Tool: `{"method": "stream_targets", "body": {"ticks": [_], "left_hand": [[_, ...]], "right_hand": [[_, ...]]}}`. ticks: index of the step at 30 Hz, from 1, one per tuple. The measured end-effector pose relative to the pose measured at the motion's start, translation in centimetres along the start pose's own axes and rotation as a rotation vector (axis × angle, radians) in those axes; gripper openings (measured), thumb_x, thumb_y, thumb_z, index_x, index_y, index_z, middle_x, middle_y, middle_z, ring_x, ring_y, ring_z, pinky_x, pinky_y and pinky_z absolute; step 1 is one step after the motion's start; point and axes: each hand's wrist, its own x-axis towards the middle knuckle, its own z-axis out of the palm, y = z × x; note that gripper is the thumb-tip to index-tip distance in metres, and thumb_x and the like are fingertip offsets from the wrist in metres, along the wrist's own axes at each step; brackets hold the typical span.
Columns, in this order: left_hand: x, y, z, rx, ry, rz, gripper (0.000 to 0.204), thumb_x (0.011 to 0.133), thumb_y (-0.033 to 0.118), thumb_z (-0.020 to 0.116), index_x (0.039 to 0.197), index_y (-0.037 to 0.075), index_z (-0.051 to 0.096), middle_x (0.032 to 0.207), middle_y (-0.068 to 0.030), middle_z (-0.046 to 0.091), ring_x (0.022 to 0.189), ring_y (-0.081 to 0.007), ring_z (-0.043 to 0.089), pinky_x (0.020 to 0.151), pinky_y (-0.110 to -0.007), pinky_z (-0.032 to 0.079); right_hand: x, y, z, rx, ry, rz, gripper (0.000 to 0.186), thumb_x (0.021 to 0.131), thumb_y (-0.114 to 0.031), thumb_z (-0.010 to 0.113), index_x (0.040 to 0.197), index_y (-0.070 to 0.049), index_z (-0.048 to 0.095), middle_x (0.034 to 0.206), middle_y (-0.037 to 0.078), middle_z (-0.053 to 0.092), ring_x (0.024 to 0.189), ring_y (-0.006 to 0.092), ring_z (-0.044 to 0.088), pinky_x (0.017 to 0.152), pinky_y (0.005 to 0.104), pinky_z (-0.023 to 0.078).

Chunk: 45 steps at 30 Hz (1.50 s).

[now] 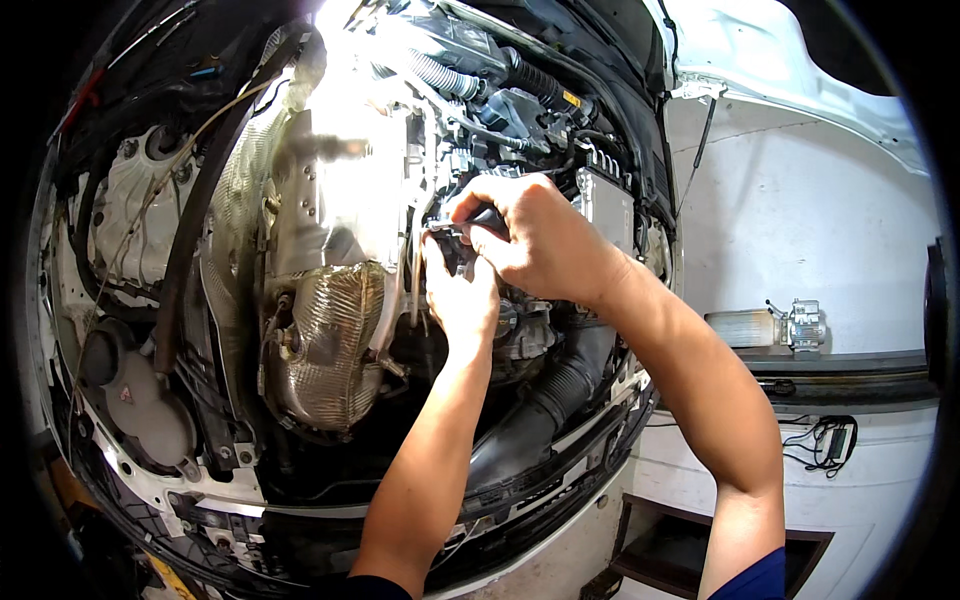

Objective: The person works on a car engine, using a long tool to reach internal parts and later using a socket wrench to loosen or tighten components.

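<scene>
My right hand [535, 235] is closed around a dark-handled tool [488, 219]. A short metal shaft points left from its handle; I cannot tell the exact kind. Just below, my left hand [462, 295] reaches up into the engine [520, 110], thumb and fingers bent round a small dark part [452, 250] whose shape is mostly hidden. The tool's tip meets the area right above the left fingertips. Left of both hands stands a bright metal heat shield [340, 190], with a ribbed, foil-like metal cover [335, 345] under it.
A black air duct [545, 405] curves below my right forearm. Hoses [435, 75] run behind the hands. To the left are a dark bar [205, 190] and a pale reservoir [150, 405]. A motor unit [805, 325] and a coiled cable [832, 443] sit at the right.
</scene>
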Motion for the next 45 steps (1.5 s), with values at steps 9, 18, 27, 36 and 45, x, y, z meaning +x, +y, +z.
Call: {"method": "stream_targets", "body": {"ticks": [9,18,27,36,45], "left_hand": [[0.6,0.7,-0.5,0.117,-0.114,-0.043,0.084,0.073,0.023,0.073,0.140,-0.001,0.029,0.135,-0.0212,0.043,0.124,-0.0290,0.044,0.099,-0.035,0.038],[0.4,1.7,-0.2,0.363,-0.040,0.130,0.053,0.079,0.035,0.061,0.119,0.004,0.045,0.103,-0.0216,0.060,0.094,-0.0404,0.059,0.084,-0.047,0.046],[0.6,1.9,-1.2,0.437,-0.118,-0.045,0.081,0.071,0.027,0.067,0.136,-0.005,0.030,0.121,-0.0263,0.051,0.104,-0.0395,0.055,0.093,-0.042,0.044],[0.4,2.1,-1.7,0.383,-0.159,-0.110,0.082,0.074,0.028,0.065,0.138,-0.004,0.026,0.127,-0.0268,0.046,0.112,-0.0381,0.052,0.097,-0.041,0.042],[0.1,1.6,-1.6,0.371,-0.144,-0.051,0.080,0.076,0.026,0.066,0.138,-0.005,0.026,0.129,-0.0259,0.045,0.109,-0.0377,0.054,0.095,-0.041,0.043]], "right_hand": [[2.1,-0.3,0.0,-0.100,-0.095,0.034,0.015,0.076,-0.007,0.058,0.087,0.003,0.060,0.065,0.019,0.060,0.056,0.0254,0.058,0.058,0.0341,0.047],[2.9,0.2,0.5,-0.208,-0.119,-0.040,0.016,0.075,-0.008,0.062,0.087,0.002,0.061,0.069,0.021,0.062,0.067,0.0307,0.064,0.067,0.0358,0.051],[3.7,-1.5,0.8,-0.183,-0.202,0.137,0.015,0.077,-0.004,0.059,0.089,0.005,0.060,0.066,0.015,0.060,0.059,0.0151,0.058,0.059,0.0308,0.047],[4.2,-1.0,1.6,0.003,-0.101,0.154,0.011,0.078,-0.002,0.056,0.085,0.005,0.059,0.064,0.014,0.058,0.054,0.0146,0.052,0.054,0.0296,0.043],[4.0,-0.6,2.4,0.011,-0.089,0.167,0.010,0.079,-0.001,0.055,0.086,0.005,0.060,0.065,0.011,0.061,0.057,0.0114,0.055,0.053,0.0269,0.045]]}}
